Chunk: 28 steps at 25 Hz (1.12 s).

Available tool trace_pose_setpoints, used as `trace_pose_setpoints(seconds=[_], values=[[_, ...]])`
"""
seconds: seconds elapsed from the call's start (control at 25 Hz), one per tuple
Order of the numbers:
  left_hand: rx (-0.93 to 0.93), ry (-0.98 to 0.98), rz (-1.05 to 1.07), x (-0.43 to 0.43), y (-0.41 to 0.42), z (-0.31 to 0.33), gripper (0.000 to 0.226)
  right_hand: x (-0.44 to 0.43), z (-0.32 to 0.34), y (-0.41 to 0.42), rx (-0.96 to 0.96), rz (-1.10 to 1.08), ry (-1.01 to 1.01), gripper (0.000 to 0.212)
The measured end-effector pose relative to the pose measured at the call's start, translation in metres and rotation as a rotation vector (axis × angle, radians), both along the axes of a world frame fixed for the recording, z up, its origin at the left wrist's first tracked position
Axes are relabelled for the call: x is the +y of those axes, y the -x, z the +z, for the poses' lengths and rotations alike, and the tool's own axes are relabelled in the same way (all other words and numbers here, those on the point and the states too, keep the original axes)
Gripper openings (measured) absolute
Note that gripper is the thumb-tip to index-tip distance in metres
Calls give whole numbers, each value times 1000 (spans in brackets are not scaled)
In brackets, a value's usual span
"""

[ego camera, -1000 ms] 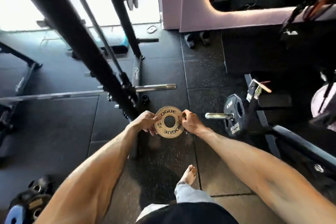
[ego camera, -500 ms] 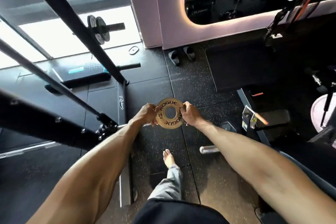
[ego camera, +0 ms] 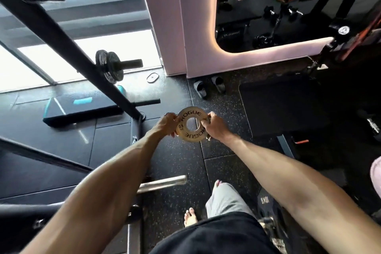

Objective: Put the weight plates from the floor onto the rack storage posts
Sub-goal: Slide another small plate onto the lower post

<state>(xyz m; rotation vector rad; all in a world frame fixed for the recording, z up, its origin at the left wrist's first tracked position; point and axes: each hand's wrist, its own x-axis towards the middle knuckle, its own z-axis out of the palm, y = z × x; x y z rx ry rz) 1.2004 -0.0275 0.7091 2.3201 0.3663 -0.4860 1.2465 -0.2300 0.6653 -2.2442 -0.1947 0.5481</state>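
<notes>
A small, pale tan weight plate (ego camera: 193, 124) with a round centre hole is held up at the middle of the frame, above the dark floor. The left hand (ego camera: 165, 125) pinches its left edge and the right hand (ego camera: 214, 126) its right edge. It reads "ROGUE" twice and "0.5 KG".

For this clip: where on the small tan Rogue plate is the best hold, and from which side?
By the outer rim, from opposite sides. The small plate is a thin flat disc facing the camera; the left hand and right hand pinch its left and right edges, probably leaving the centre hole free for a post.
</notes>
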Motion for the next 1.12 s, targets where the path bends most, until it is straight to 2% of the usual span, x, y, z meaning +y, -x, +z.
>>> trace_pose_setpoints(seconds=[0.2, 0.56, 0.76, 0.96, 1.12], values=[[-7, 20, 55, 28, -91, -14, 35, 30, 4, -112, -12, 113, 32, 30], [-4, 35, 454, 74, -216, -4, 40, 107, 24, -296, -74, 448, 85, 37], [-11, 74, 666, 116, -244, 0, 36, 185, 27, -357, -91, 670, 84, 34], [11, 167, 847, 160, -259, -8, 22, 260, 19, -392, -123, 872, 111, 15], [-20, 177, 960, 185, -269, -14, 14, 307, 19, -414, -179, 1011, 148, 12]])
